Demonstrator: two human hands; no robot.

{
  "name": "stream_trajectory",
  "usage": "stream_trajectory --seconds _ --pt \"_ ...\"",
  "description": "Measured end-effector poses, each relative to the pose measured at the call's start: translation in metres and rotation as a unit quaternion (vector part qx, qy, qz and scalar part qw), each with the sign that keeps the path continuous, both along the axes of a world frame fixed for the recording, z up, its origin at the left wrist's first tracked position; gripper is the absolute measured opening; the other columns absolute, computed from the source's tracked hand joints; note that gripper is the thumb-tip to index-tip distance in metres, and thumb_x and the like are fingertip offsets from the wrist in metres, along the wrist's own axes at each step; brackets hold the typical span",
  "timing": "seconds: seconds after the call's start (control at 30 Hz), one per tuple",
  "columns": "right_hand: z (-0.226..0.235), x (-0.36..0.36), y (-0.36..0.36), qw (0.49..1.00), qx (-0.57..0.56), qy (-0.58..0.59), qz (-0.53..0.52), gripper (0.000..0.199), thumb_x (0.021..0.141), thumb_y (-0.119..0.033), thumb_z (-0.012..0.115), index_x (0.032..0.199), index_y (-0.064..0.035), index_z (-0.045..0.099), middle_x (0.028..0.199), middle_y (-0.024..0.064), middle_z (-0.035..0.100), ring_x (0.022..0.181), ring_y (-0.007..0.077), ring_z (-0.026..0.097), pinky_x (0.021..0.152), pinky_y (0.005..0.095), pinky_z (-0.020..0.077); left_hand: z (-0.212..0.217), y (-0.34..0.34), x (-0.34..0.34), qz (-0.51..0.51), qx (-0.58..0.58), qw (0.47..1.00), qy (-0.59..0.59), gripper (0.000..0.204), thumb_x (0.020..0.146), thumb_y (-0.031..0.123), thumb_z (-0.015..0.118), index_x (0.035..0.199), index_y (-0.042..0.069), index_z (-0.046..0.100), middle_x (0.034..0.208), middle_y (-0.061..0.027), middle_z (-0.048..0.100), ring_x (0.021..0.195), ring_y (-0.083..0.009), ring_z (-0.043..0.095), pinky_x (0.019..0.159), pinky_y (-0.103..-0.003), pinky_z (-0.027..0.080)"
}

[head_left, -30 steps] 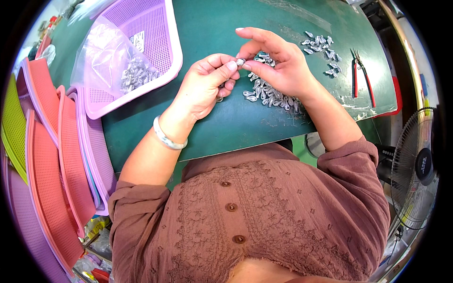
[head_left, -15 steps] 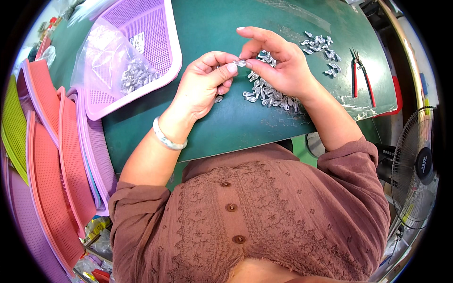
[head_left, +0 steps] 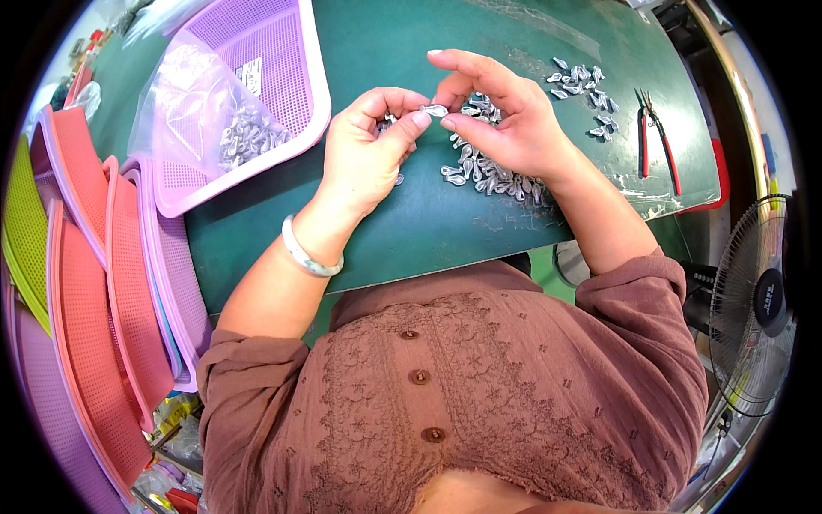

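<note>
My left hand (head_left: 364, 150), with a pale bangle at its wrist, pinches a small grey teardrop-shaped piece (head_left: 435, 111) between thumb and fingertip. More grey bits show among its curled fingers, partly hidden. My right hand (head_left: 505, 116) is just right of that piece, its thumb and index finger well apart and nothing seen gripped; the thumb tip is close to the piece. Below and behind the right hand lies a pile of similar grey pieces (head_left: 492, 176) on the green tabletop (head_left: 411, 231). A smaller scattered group (head_left: 578, 79) lies farther right.
Red-handled pliers (head_left: 655, 141) lie open at the right. On the left, a purple perforated basket (head_left: 308, 128) holds a clear plastic bag (head_left: 184, 107) with grey pieces. Stacked coloured baskets (head_left: 90, 325) stand beside the table's left edge. A fan (head_left: 753, 300) stands at the right.
The grey piece has come away from my right thumb and shows more fully in my left pinch. My left hand has shifted slightly; my right hand has barely moved.
</note>
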State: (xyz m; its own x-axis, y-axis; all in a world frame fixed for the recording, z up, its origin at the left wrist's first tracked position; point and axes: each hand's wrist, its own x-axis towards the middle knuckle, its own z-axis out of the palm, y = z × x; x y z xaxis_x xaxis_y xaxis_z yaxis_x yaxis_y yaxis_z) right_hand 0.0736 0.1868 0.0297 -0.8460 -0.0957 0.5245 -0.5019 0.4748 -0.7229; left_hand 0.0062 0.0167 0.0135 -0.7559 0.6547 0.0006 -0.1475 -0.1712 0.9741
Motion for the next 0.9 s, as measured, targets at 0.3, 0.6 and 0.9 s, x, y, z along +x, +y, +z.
stream_trajectory --seconds 0.3,0.6,0.9 --pt "-0.002 -0.001 -0.001 1.0 0.0 -0.018 -0.008 0.055 0.075 0.005 0.059 0.126 -0.0039 0.044 0.082 0.0042 0.06 0.076 0.0116 0.057 0.073 0.0253 0.045 -0.001 0.0 0.001 0.002 0.004 0.998 0.065 0.012 0.081 0.003 0.064 0.092 0.003 0.058 0.073 0.0034 0.054 0.057 -0.002 0.044 0.047 -0.015 0.033" --pt "-0.002 0.0 -0.003 0.998 0.006 -0.059 0.001 0.056 0.075 0.005 0.057 0.128 -0.0047 0.042 0.085 0.0049 0.064 0.079 0.0119 0.058 0.077 0.0257 0.0446 -0.004 0.001 0.002 0.011 -0.001 0.99 0.138 0.011 0.078 0.004 0.066 0.088 0.002 0.06 0.078 0.0013 0.058 0.071 -0.0048 0.049 0.064 -0.019 0.041" --pt "-0.001 -0.003 0.011 0.975 0.207 -0.081 -0.011 0.051 0.069 -0.001 0.059 0.119 -0.0071 0.05 0.075 0.0051 0.059 0.077 0.0241 0.055 0.073 0.0353 0.0436 -0.004 -0.004 -0.01 -0.032 0.042 0.985 -0.164 0.003 0.084 0.008 0.053 0.086 0.006 0.052 0.079 -0.0039 0.055 0.066 -0.0104 0.05 0.054 -0.021 0.04"
